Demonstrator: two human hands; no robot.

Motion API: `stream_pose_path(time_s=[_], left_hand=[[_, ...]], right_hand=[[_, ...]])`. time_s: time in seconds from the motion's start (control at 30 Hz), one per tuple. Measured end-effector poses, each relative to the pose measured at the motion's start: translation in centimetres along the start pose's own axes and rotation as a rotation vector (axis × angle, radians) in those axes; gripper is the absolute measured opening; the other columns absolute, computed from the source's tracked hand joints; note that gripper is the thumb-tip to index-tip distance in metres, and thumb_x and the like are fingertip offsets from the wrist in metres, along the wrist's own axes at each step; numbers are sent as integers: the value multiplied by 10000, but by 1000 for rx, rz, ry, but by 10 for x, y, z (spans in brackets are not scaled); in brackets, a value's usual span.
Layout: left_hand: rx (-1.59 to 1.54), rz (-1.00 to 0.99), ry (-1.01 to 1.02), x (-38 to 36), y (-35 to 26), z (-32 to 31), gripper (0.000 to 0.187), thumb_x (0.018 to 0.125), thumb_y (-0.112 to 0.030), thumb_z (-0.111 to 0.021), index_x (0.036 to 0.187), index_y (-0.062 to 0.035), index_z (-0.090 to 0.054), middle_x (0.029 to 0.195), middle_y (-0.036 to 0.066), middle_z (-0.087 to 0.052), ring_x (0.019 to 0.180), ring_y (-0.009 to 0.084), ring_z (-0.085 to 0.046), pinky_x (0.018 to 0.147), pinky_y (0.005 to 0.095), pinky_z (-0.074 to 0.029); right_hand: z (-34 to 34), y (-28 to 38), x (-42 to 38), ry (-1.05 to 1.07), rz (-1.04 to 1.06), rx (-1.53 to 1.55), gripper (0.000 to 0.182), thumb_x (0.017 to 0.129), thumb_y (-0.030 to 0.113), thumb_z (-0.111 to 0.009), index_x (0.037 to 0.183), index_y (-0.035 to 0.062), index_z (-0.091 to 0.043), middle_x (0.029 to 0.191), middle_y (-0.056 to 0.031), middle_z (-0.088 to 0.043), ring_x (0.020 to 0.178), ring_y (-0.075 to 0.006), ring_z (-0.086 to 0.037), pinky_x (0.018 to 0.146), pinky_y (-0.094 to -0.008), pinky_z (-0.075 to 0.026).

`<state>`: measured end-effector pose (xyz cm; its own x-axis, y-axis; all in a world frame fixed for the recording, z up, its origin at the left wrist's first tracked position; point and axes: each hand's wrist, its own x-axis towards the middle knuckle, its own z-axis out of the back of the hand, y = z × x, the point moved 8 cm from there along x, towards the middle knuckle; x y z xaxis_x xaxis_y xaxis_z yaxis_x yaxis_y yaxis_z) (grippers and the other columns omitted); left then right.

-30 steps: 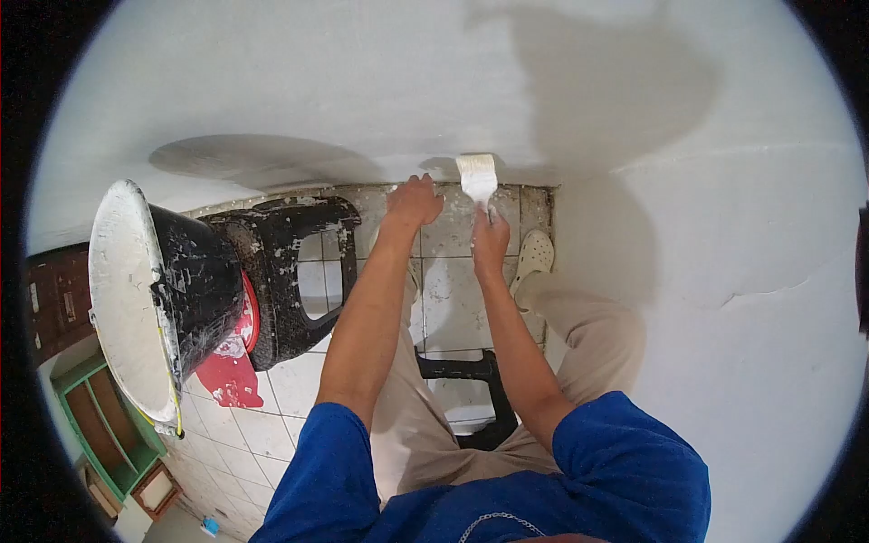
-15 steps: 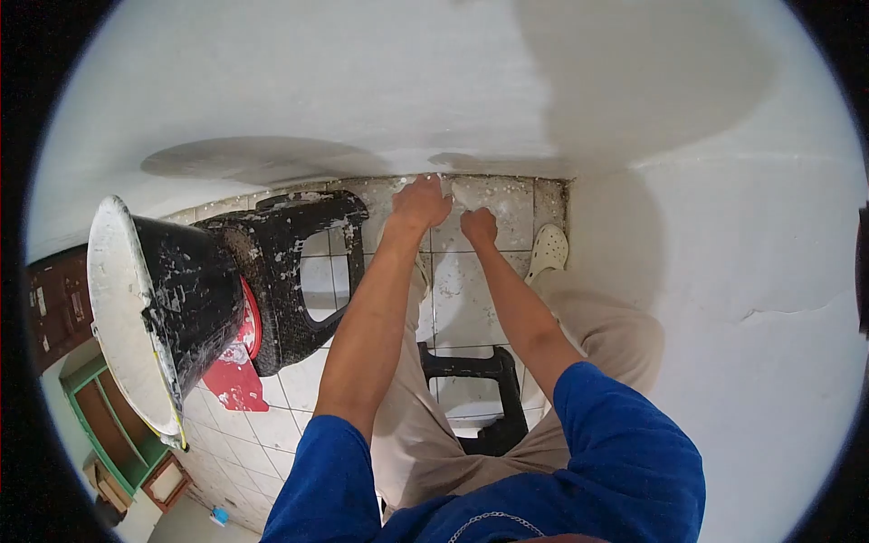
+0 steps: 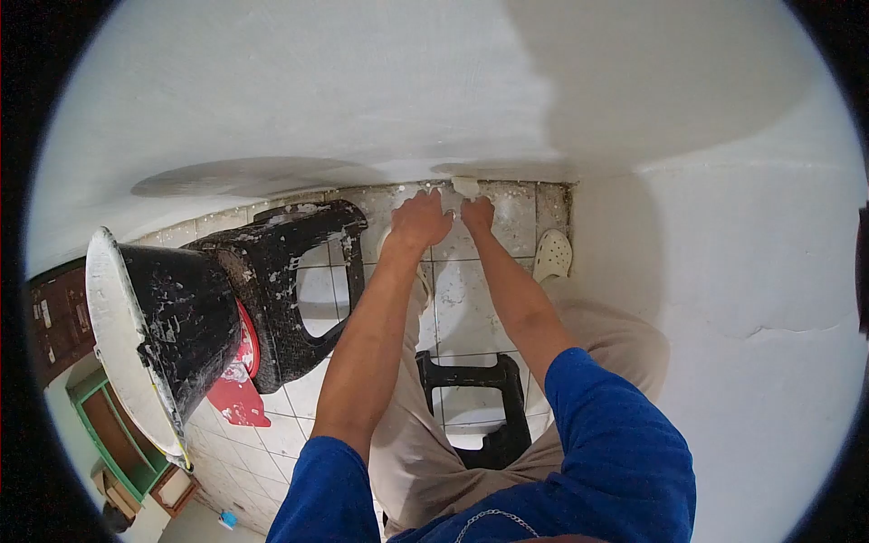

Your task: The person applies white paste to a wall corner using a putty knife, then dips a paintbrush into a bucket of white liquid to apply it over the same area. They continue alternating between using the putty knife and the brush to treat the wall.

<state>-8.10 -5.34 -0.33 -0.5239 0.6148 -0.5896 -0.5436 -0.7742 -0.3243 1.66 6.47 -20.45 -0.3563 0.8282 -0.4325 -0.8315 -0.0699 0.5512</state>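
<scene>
My right hand (image 3: 477,215) is closed low by the wall's foot. A small pale flat piece (image 3: 466,186), like a putty scraper blade, sticks out past its fingers against the wall base. My left hand (image 3: 423,220) is beside it, a short gap away, with fingers curled toward the wall and the thumb on the right side. What it holds, if anything, is hidden. Both hands are over white floor tiles (image 3: 462,308) spotted with pale splashes. The white wall (image 3: 407,100) rises just beyond them.
At left, a black bucket (image 3: 186,317) with a pale-smeared rim rests on a red piece (image 3: 239,398) atop a splattered black stool (image 3: 281,299). Another black stool (image 3: 516,407) is between my legs. My pale clog (image 3: 552,256) sits near the right wall (image 3: 751,271).
My right hand has moved up toward the wall base, and the pale flat piece now shows clearly ahead of it. My left hand has drawn back slightly from the wall.
</scene>
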Motion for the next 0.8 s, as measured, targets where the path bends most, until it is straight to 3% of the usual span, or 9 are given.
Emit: stream_pose_path(time_s=[0.1, 0.2, 0.3, 0.4, 0.5, 0.6, 0.7, 0.8], left_hand=[[-4, 7, 24, -3, 0, 1, 494, 829, -365, -501, 1159, 2, -473, 1135, 244, -506, 1063, 365, -504, 888, 442, -418], [-3, 20, 42, -1, 0, 2, 510, 829, -371, -498, 1193, -16, -457, 1181, 222, -490, 1107, 351, -475, 921, 435, -395], [3, 8, 2, 3, 4, -6, 518, 829, -378, -493, 1208, -27, -450, 1216, 196, -480, 1131, 338, -462, 934, 435, -384], [12, -9, -33, 6, 4, -6, 510, 828, -384, -489, 1190, -26, -457, 1196, 188, -499, 1094, 342, -497, 903, 452, -406], [-4, -19, -48, 3, 6, -5, 516, 825, -388, -493, 1193, -27, -456, 1192, 188, -501, 1097, 341, -494, 909, 448, -402], [-17, -5, -30, 3, 8, -4, 514, 823, -386, -500, 1189, -29, -458, 1200, 188, -494, 1104, 339, -490, 910, 446, -402], [1, 10, -25, 0, 6, 5, 508, 823, -382, -504, 1186, -29, -461, 1210, 187, -486, 1114, 337, -482, 912, 446, -401], [-10, 11, -34, 5, 11, -4, 506, 825, -379, -505, 1186, -28, -460, 1217, 186, -481, 1125, 337, -473, 918, 450, -396]], right_hand=[[23, 20, -18, -23, -146, 146, 336, 720, 215, -618, 871, -83, -587, 861, -271, -605, 843, -383, -602, 753, -422, -477], [13, 8, -28, -107, -3, 266, 305, 737, 197, -607, 863, -79, -587, 806, -257, -607, 785, -396, -602, 703, -424, -470], [56, 42, -68, -120, 101, 435, 250, 757, 156, -581, 876, -64, -589, 784, -245, -605, 774, -388, -598, 682, -425, -450], [88, 62, -97, -114, 36, 462, 226, 768, 128, -565, 896, -57, -588, 787, -240, -605, 774, -375, -598, 681, -417, -442], [141, 97, -142, -283, 286, 521, 237, 773, 139, -565, 901, -59, -587, 787, -236, -607, 760, -374, -595, 685, -416, -441], [139, 85, -155, -183, 202, 435, 253, 778, 161, -572, 906, -56, -587, 795, -235, -608, 767, -381, -593, 693, -414, -437], [84, 37, -123, 19, 28, 533, 283, 787, 191, -585, 933, -51, -586, 823, -223, -615, 781, -355, -598, 711, -403, -434], [74, 28, -113, -1, 72, 436, 320, 805, 229, -589, 965, -48, -583, 853, -202, -622, 798, -309, -598, 728, -382, -432]])
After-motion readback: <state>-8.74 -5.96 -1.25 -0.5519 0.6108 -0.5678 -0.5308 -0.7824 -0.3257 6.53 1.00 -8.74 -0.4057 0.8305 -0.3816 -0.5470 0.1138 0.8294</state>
